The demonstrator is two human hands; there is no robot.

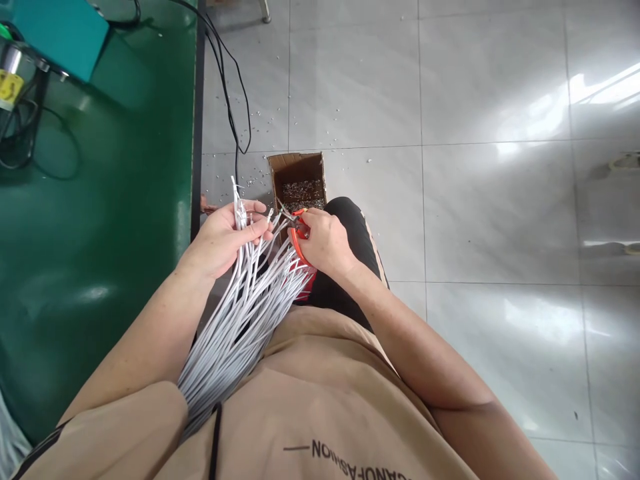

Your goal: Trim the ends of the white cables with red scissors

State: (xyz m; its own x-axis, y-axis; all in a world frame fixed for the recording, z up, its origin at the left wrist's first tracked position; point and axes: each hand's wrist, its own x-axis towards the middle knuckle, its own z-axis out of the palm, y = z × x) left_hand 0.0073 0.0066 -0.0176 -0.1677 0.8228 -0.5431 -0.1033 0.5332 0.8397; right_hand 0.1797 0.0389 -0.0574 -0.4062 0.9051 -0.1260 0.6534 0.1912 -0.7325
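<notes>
A thick bundle of white cables (235, 333) lies across my lap, its loose ends fanning up toward both hands. My left hand (233, 233) is closed around several of these cables, with one short end pinched between thumb and fingers. In my right hand (325, 240) is a pair of cutting pliers (299, 243) with red-orange handles. Their jaws point left, close to the cable ends by my left fingertips. Whether the jaws touch a cable I cannot tell.
Beyond my hands a cardboard box (299, 175) on the floor holds many small clippings. More bits lie scattered on the tiled floor (350, 80). To the left is a green-topped table (135, 220) bearing a teal box (63, 33). Black cords (227, 93) hang past its edge.
</notes>
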